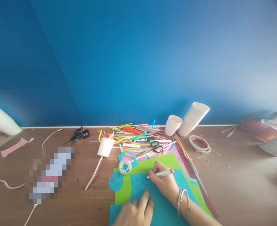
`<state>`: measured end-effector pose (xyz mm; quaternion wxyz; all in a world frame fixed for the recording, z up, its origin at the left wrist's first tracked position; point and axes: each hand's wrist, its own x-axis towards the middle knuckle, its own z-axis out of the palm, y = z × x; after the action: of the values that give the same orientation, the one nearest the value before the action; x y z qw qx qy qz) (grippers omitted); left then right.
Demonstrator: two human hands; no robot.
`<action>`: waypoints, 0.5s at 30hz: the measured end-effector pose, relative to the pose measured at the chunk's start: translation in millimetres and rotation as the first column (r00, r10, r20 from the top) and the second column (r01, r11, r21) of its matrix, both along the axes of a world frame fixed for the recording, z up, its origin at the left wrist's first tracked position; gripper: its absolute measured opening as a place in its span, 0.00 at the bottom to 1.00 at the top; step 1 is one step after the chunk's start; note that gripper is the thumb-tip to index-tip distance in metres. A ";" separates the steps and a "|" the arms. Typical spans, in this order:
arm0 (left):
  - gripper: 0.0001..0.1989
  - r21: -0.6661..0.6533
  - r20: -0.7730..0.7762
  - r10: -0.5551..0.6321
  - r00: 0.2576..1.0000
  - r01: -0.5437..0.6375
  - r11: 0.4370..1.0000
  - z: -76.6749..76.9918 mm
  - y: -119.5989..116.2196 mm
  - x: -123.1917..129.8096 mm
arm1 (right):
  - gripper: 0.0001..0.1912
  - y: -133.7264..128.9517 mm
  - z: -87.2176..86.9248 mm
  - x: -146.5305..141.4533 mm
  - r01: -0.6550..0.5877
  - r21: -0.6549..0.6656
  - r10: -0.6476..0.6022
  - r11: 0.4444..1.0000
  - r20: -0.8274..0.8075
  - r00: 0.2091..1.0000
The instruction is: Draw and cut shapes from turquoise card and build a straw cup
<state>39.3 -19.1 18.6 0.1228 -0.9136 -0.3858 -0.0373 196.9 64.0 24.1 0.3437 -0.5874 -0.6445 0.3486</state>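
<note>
My right hand grips a white marker with a red end, its tip on a blue sheet of paper. Faint outlines, a round shape among them, are drawn on that sheet near the tip. Pressed on the lower part of the same paper is my left hand, fingers stretched out and holding nothing. Under the blue sheet lies green paper. A round blue cutout with a drawn face rests at its left edge, beside a roll of tape and a blue piece with a round hole.
Behind the paper are many colored straws and black-handled scissors. A white paper cup with straws stands left; stacked cups lean at the wall. Keys, a tape ring and a pixelated object lie around.
</note>
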 end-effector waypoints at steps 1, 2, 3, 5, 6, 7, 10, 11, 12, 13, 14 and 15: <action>0.16 0.001 0.004 -0.001 1.000 0.001 1.000 0.5 0.3 0.2 | 0.13 0.1 -0.3 -0.2 0.001 0.001 -0.001 1.000 0.001 1.000; 0.16 0.004 0.009 -0.002 1.000 0.002 1.000 1.0 0.5 0.3 | 0.13 0.1 -0.6 -0.3 0.004 0.001 -0.004 1.000 0.000 1.000; 0.16 0.007 0.014 -0.003 1.000 0.003 1.000 1.4 0.6 0.4 | 0.13 0.2 -0.9 -0.5 0.006 0.000 -0.006 1.000 -0.001 1.000; 0.16 0.011 0.019 -0.008 1.000 0.007 1.000 2.1 0.8 0.2 | 0.13 0.1 -1.2 -0.8 0.007 0.000 -0.007 1.000 -0.005 1.000; 0.16 0.013 0.019 -0.010 1.000 0.010 1.000 2.3 0.9 0.1 | 0.13 0.0 -1.3 -0.9 0.005 -0.001 -0.005 1.000 -0.006 1.000; 0.16 0.013 0.018 -0.012 1.000 0.012 1.000 2.3 0.9 0.0 | 0.13 -0.1 -1.3 -1.0 0.003 -0.001 -0.003 1.000 -0.005 1.000; 0.16 0.004 0.018 -0.019 1.000 0.019 1.000 0.9 1.1 -0.5 | 0.14 -0.7 -0.7 -1.0 -0.005 -0.007 0.005 1.000 0.001 1.000; 0.16 0.002 0.019 -0.022 1.000 0.022 1.000 -0.2 1.3 -0.6 | 0.14 -1.0 -0.3 -0.9 -0.007 -0.011 0.007 1.000 0.004 1.000; 0.15 0.001 0.019 -0.025 1.000 0.025 1.000 -1.5 1.6 -0.7 | 0.14 -1.1 0.2 -0.9 -0.010 -0.014 0.010 1.000 0.006 1.000; 0.15 0.002 0.020 -0.028 0.999 0.028 1.000 -3.0 1.9 -0.8 | 0.14 -1.3 0.7 -0.9 -0.015 -0.015 0.015 1.000 0.006 1.000; 0.15 0.005 0.024 -0.035 0.999 0.035 0.999 -4.6 2.3 -0.9 | 0.14 -1.4 1.3 -0.9 -0.019 -0.015 0.019 1.000 0.006 1.000; 0.15 0.007 0.028 -0.041 0.999 0.041 0.999 -6.2 2.8 -1.1 | 0.14 -1.4 1.9 -1.0 -0.022 -0.015 0.022 1.000 0.007 1.000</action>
<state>38.2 -16.3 12.4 0.1197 -0.9203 -0.3685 -0.0539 196.0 62.6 26.0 0.3331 -0.5839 -0.6496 0.3552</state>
